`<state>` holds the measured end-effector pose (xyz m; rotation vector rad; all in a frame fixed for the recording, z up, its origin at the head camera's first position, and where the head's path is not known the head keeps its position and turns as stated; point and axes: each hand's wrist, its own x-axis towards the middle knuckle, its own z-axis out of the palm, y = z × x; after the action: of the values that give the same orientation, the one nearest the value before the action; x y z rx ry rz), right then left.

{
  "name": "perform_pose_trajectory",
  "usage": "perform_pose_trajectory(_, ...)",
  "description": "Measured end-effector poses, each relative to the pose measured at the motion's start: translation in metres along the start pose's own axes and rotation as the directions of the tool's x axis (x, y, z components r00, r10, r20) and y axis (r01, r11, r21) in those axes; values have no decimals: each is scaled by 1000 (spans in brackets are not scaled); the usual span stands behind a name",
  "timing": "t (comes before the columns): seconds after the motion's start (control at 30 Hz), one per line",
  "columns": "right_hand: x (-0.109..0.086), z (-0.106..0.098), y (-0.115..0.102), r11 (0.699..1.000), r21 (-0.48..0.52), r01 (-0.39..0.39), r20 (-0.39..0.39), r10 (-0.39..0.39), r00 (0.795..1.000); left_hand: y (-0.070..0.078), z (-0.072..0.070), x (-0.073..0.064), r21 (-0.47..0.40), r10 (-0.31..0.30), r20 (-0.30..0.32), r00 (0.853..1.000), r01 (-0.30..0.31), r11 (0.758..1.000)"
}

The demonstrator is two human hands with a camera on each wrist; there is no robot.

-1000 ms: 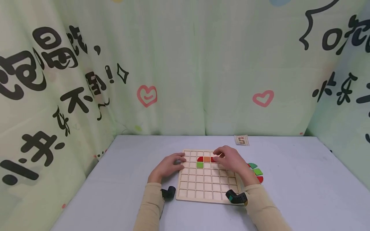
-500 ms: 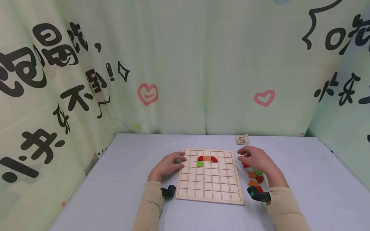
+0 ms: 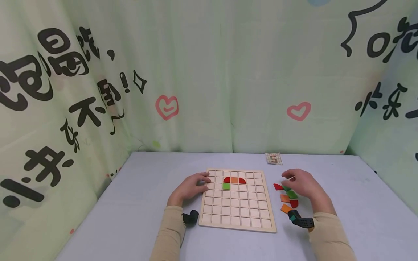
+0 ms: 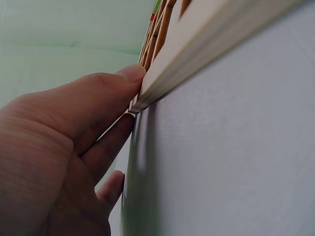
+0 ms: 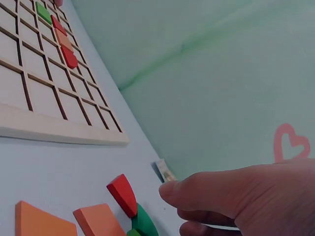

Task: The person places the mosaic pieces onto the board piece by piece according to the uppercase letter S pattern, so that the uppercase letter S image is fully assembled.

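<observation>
A wooden grid board [image 3: 230, 210] lies flat on the table. Set in its cells are a red rounded piece [image 3: 226, 180], an orange square [image 3: 234, 180], another red rounded piece [image 3: 242, 181] and a green square [image 3: 226, 186] below. My left hand [image 3: 191, 186] touches the board's left edge, thumb and fingers apart; in the left wrist view the thumb [image 4: 132, 73] rests on the rim. My right hand [image 3: 303, 184] hovers over loose pieces right of the board: a red one [image 3: 278, 186], a dark green one [image 3: 286, 188], a light green one [image 3: 291, 194] and orange ones [image 3: 285, 198]. No piece shows in its fingers.
A small patterned card [image 3: 273, 158] lies near the table's back edge. Further loose pieces, red [image 3: 294, 203] and orange [image 3: 286, 208], sit near my right wrist. A printed curtain [image 3: 196, 72] surrounds the white table [image 3: 130, 217].
My right hand has left the top row of the board and moved right to the loose pieces, uncovering the second red rounded piece. The left hand has stayed at the edge.
</observation>
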<state>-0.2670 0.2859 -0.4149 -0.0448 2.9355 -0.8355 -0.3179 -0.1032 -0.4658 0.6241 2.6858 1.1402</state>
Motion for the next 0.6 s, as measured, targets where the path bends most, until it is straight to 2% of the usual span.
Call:
perform_pose_trajectory(0.27,2,2,12,999,-46,-20,20,21,1000,1,0,0,4,3,1,1000,-3,1000)
perform_pose_trajectory(0.6,2,7,16,1000,-23,-16,36,17,999,2,0,-1,4,-17,-4,1000,17,1000)
